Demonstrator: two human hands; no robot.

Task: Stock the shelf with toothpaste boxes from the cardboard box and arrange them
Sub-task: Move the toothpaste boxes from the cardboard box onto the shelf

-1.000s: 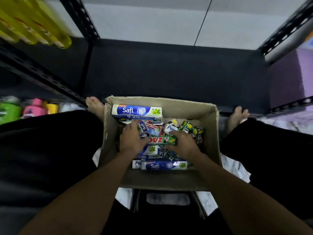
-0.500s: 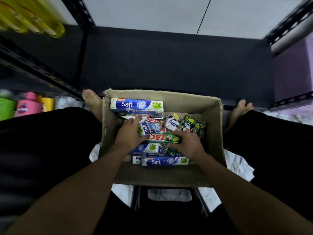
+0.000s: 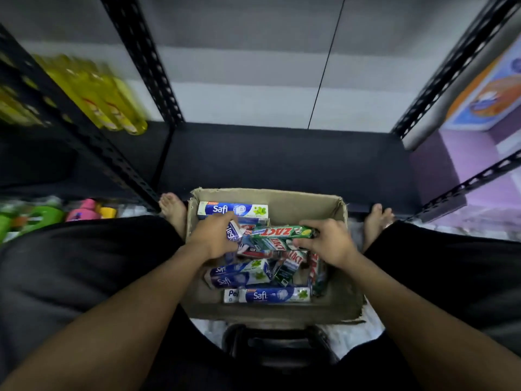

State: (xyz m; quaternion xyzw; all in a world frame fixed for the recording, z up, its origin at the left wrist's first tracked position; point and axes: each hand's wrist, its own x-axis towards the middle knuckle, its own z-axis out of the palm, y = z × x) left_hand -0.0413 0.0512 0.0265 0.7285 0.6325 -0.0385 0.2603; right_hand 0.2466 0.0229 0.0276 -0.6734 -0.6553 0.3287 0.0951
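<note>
Head view: the carton (image 3: pixel 304 207) sits on the floor between two bare feet, just before the front edge of the dark shelf (image 3: pixel 282 159). Toothpaste boxes lie jumbled inside it. The right hand (image 3: pixel 329 241) curls round the right end of a green Zact box (image 3: pixel 282 232), held atop the heap toward the carton's far wall. The left hand (image 3: pixel 212 238) pinches a blue box (image 3: pixel 233 232) just beside it.

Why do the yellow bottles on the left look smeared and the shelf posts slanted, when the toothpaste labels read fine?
Head view: the yellow bottles are streaked by motion blur; the shelf posts splay outward from wide-angle distortion; the central Safi box and the green Zact box in the right hand are legible; the shelf board is dim.
</note>
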